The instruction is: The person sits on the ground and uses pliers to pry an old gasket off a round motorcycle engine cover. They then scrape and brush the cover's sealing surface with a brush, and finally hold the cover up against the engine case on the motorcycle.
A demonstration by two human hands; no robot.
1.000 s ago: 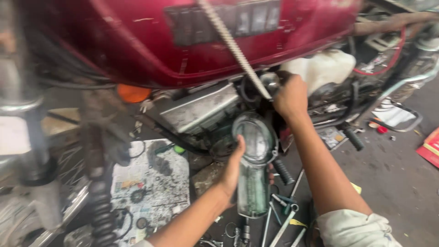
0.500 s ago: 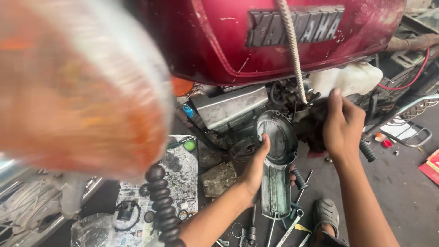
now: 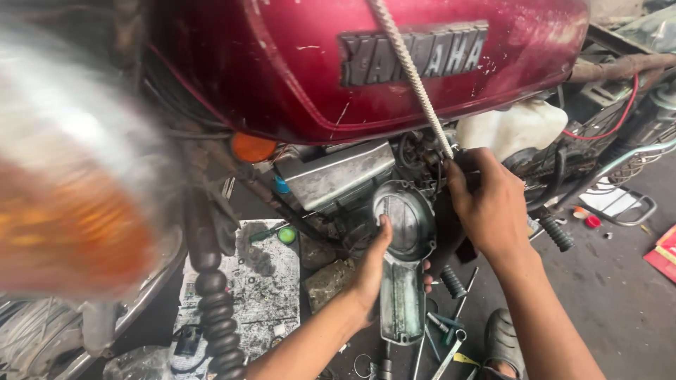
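My left hand (image 3: pixel 372 271) grips a grey metal engine side cover (image 3: pixel 404 253), round at the top with a long lower part, and holds it against the side of a motorcycle engine (image 3: pixel 331 179). My right hand (image 3: pixel 486 204) reaches into the engine area just right of the cover, under the dark red fuel tank (image 3: pixel 317 63). Its fingers are curled there; what they touch is hidden. A braided cable (image 3: pixel 412 77) runs diagonally down across the tank to that spot.
A blurred orange turn signal (image 3: pixel 70 211) fills the left foreground. A ribbed black fork boot (image 3: pixel 215 309) stands below it. Dirty paper (image 3: pixel 264 281), tools (image 3: pixel 443 338), a foot in a sandal (image 3: pixel 503 345) and a red object (image 3: pixel 662 253) lie on the concrete floor.
The view has shifted slightly. My left hand keeps hold of the cover against the engine, and my right hand has moved up and closer beside the cover's top.
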